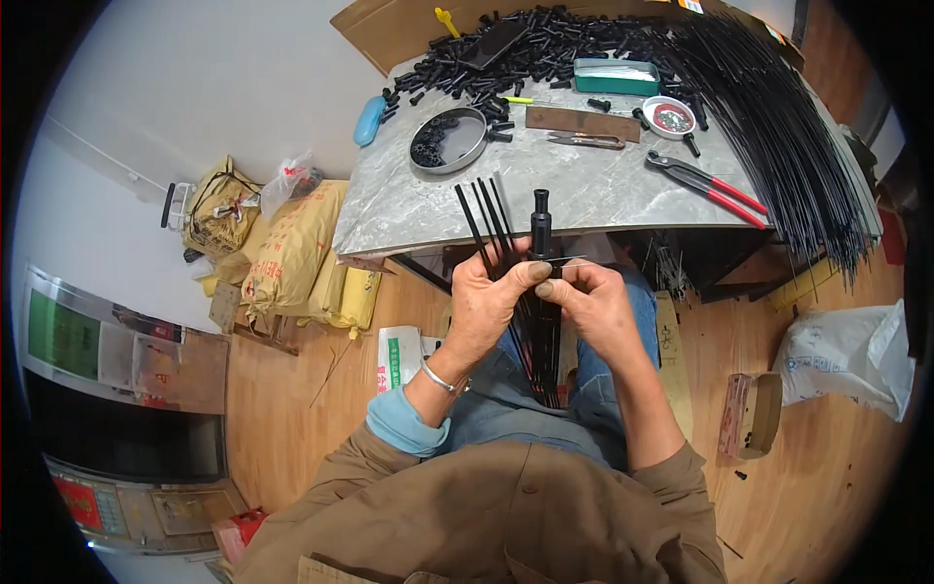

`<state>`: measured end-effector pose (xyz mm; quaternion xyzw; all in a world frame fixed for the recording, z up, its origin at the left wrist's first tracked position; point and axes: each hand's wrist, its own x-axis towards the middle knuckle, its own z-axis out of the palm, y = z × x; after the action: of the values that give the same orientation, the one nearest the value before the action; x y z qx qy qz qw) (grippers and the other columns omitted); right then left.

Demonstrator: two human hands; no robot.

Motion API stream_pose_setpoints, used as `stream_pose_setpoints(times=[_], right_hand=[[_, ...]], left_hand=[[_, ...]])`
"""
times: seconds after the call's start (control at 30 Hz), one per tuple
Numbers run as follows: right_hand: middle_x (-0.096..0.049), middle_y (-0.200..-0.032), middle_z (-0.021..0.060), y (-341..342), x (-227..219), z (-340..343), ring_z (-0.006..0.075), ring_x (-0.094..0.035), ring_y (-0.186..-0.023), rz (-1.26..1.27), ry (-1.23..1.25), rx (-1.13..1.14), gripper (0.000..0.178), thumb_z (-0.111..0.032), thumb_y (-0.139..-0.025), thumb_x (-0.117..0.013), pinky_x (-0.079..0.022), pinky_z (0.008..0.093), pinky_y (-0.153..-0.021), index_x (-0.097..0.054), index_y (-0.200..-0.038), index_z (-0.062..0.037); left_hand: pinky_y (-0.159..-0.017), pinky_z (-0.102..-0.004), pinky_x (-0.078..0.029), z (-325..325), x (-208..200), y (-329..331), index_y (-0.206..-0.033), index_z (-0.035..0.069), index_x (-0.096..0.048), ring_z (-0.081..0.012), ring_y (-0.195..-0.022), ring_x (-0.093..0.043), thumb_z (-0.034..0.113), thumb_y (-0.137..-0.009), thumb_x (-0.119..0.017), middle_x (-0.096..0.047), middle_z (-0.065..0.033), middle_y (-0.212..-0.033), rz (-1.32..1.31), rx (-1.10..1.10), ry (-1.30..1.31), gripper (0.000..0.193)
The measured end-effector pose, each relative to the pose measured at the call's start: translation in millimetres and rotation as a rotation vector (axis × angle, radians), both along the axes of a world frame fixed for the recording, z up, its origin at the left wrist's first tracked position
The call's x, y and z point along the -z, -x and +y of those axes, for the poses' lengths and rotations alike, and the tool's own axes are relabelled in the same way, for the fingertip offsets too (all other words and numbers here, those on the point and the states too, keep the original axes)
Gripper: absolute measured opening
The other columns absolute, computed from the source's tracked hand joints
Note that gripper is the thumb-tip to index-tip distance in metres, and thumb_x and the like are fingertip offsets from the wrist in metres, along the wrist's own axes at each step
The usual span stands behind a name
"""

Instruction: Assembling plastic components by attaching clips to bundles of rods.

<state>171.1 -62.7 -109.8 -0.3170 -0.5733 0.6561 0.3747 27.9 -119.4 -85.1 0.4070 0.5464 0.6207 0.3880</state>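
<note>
In front of the table edge, my left hand (482, 302) is closed around several thin black rods (498, 216) and a black stepped plastic fitting (541, 222). The fitting stands upright, its narrow flanged end up. The rods fan out above the fingers and run down between my knees. My right hand (598, 310) is closed in a pinch against the fitting's lower part, thumb beside my left thumb. A fine, pale needle-like wire (570, 258) crosses at its fingertips. How the wire meets the fitting is hidden by the fingers.
The grey marble-patterned table (389, 209) bears a heap of black fittings (564, 44), a round tin (484, 146), scissors (589, 141), red-handled pliers (715, 190), a green box (616, 88) and a large sheaf of black rods (788, 127). Yellow sacks (292, 253) stand left, a white sack (842, 355) right.
</note>
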Motion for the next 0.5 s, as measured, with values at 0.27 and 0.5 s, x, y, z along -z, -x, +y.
stream_pose_setpoints(times=[0.27, 0.5], right_hand=[[-0.054, -0.071, -0.0074, -2, 10, 15, 0.0030, -0.046, -0.062, 0.074, 0.308, -0.250, 0.025, -0.031, -0.082, -0.076, -0.037, 0.0195, -0.054, -0.062, -0.077, -0.0106], [-0.054, -0.066, -0.0069, 1, 6, 5, 0.0028, -0.047, -0.057, -0.027, 0.225, -0.079, 0.027, -0.031, -0.081, -0.077, -0.038, 0.0199, -0.050, -0.062, -0.073, -0.0094]], left_hand=[[-0.077, -0.0226, -0.050, -4, 0, -3, -0.110, -0.001, -0.066, -0.0071, -0.083, -0.060, 0.012, -0.085, -0.073, -0.068, -0.0021, -0.093, 0.044, -0.002, -0.036, 0.029], [-0.073, -0.0225, -0.049, 1, -6, 5, -0.107, 0.000, -0.066, -0.0062, -0.081, -0.058, 0.017, -0.088, -0.069, -0.067, -0.0001, -0.089, 0.338, 0.034, -0.017, 0.025]])
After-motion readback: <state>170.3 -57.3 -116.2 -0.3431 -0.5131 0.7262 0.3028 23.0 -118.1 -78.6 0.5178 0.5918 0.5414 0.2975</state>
